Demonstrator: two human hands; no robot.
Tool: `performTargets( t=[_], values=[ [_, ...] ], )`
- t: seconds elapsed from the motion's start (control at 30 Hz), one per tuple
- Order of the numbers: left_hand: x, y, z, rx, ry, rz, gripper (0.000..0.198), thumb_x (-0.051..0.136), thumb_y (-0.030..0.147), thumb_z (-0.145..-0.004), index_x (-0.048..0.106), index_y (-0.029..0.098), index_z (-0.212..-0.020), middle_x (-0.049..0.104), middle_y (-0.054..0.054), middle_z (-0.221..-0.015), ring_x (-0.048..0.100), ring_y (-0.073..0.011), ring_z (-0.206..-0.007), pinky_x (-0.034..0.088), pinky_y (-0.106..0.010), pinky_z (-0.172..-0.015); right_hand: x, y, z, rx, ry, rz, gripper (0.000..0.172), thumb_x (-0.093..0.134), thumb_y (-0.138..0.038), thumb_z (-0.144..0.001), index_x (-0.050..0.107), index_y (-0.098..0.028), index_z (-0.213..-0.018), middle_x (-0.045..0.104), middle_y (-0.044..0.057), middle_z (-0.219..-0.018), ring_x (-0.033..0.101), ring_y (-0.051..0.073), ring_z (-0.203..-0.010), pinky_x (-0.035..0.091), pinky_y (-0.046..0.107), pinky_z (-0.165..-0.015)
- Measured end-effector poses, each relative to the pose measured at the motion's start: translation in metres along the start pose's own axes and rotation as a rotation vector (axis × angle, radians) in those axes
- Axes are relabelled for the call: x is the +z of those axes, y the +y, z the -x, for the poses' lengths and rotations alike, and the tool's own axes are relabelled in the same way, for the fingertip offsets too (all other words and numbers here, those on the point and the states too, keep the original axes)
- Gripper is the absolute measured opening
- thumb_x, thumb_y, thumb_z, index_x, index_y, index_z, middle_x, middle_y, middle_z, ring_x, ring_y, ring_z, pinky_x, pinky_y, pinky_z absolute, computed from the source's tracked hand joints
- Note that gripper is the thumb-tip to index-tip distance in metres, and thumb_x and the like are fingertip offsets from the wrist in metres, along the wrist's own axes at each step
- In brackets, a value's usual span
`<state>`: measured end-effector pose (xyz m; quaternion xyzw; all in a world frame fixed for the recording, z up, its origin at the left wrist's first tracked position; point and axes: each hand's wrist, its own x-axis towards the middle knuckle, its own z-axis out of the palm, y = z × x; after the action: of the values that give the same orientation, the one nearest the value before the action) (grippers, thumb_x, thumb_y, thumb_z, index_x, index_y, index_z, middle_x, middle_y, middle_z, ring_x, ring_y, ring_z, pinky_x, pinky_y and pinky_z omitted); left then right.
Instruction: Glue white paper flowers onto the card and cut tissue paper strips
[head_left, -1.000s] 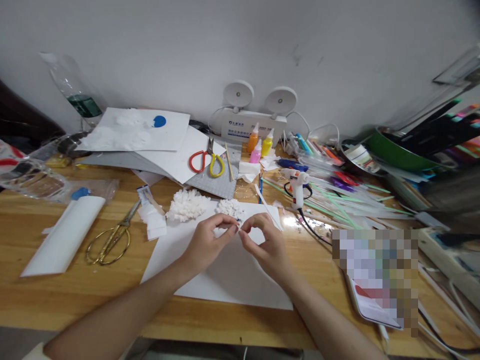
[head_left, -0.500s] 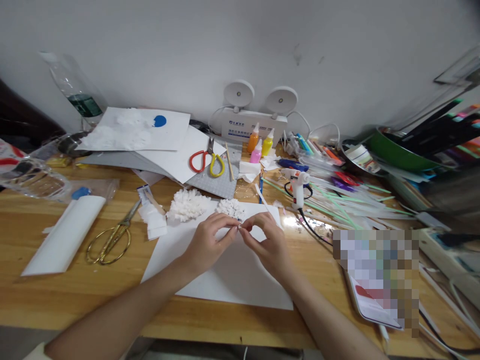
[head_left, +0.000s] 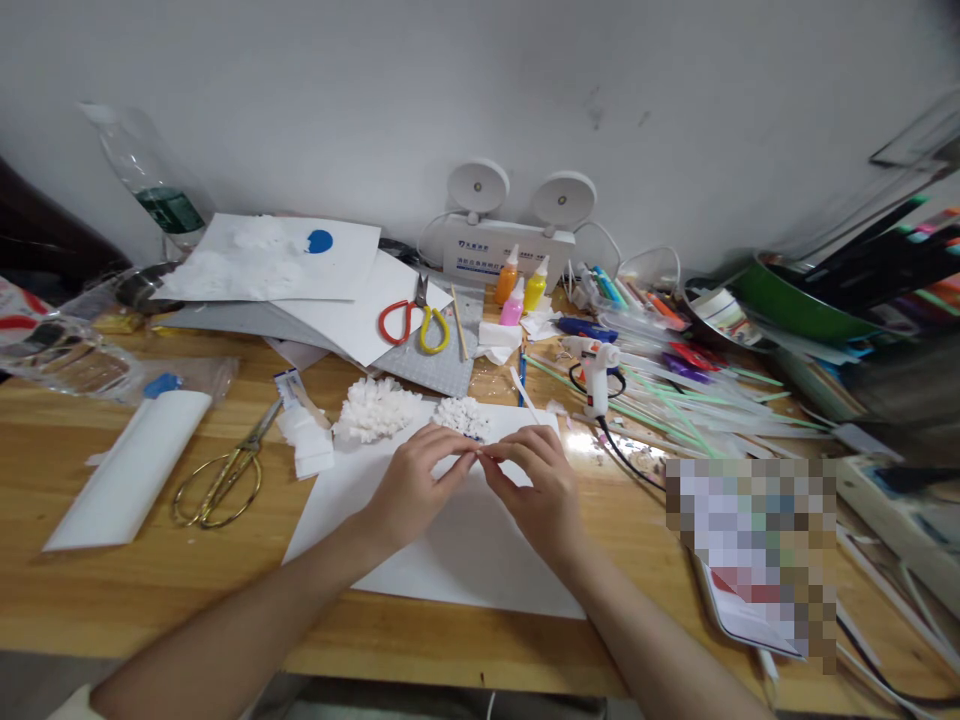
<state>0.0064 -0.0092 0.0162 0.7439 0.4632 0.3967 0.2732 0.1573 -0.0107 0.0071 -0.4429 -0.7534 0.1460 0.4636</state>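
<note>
Above a white paper sheet [head_left: 480, 560], my left hand [head_left: 420, 480] and my right hand [head_left: 536, 485] meet fingertip to fingertip. Both are closed in a pinch on something too small to make out. Just beyond the fingers lies a heap of small white pieces with dark specks [head_left: 459, 412]. To its left sits a larger pile of white ruffled pieces [head_left: 377, 408], partly on the sheet. A stack of white paper strips [head_left: 307, 440] rests left of that pile, beside gold-handled scissors [head_left: 221, 480].
A white glue gun [head_left: 596, 380] stands to the right, its cord running to the front. Small paint bottles [head_left: 513, 300] and red-and-yellow-handled scissors [head_left: 415, 320] are at the back. A phone [head_left: 742, 590], partly blurred, lies at right; rolled white paper [head_left: 131, 475] is at left.
My right hand's fingers have shifted slightly and flattened toward the left fingertips. The small white bit that showed between the fingers is now mostly hidden. The other things stay put.
</note>
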Motion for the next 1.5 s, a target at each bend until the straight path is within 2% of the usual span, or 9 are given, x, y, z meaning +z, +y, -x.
performTargets(
  t=[0.23,0.5,1.03,1.3,1.5],
  values=[
    [-0.0046,0.0046,-0.0015,-0.104,0.040,0.041,0.007,0.051,0.021,-0.077,0.057,0.018,-0.075,0.059,-0.001,-0.076,0.054,-0.0130,-0.076,0.042,-0.026,-0.072,-0.0034,-0.0041,-0.0040,0.082,-0.086,-0.068,0.008,0.053,-0.015,-0.077,0.053,-0.022,-0.071,0.056,0.002,-0.068,0.049,0.018,-0.071,0.041,0.033,-0.066],
    [-0.0024,0.0025,-0.0011,-0.091,0.021,0.057,0.008,0.051,0.020,-0.078,0.058,0.018,-0.078,0.059,-0.001,-0.076,0.053,-0.0121,-0.076,0.042,-0.024,-0.070,-0.0038,-0.0031,-0.0035,0.067,-0.138,-0.101,0.006,0.054,-0.015,-0.077,0.053,-0.021,-0.074,0.055,0.001,-0.069,0.049,0.017,-0.072,0.040,0.031,-0.067],
    [-0.0025,0.0026,0.0007,-0.150,-0.025,0.165,0.016,0.050,0.022,-0.078,0.064,0.017,-0.085,0.064,-0.004,-0.084,0.057,-0.0147,-0.083,0.044,-0.028,-0.077,-0.0042,-0.0012,-0.0026,0.103,-0.015,-0.054,0.005,0.061,-0.016,-0.074,0.058,-0.020,-0.072,0.057,0.001,-0.066,0.050,0.017,-0.069,0.042,0.031,-0.065],
    [-0.0018,0.0041,0.0014,-0.216,-0.043,0.288,0.019,0.051,0.024,-0.078,0.064,0.018,-0.089,0.064,-0.005,-0.088,0.057,-0.0151,-0.085,0.044,-0.028,-0.077,0.0017,-0.0004,-0.0001,-0.033,0.103,0.009,0.011,0.060,-0.010,-0.073,0.061,-0.021,-0.076,0.060,0.003,-0.066,0.049,0.017,-0.067,0.043,0.032,-0.062],
    [-0.0021,0.0037,0.0007,-0.232,-0.025,0.265,0.016,0.051,0.026,-0.077,0.063,0.019,-0.086,0.064,-0.003,-0.087,0.057,-0.0147,-0.084,0.044,-0.028,-0.077,-0.0007,-0.0026,-0.0026,0.036,0.007,-0.032,0.009,0.057,-0.013,-0.074,0.054,-0.021,-0.070,0.057,0.001,-0.065,0.049,0.017,-0.068,0.042,0.032,-0.064]
  ],
)
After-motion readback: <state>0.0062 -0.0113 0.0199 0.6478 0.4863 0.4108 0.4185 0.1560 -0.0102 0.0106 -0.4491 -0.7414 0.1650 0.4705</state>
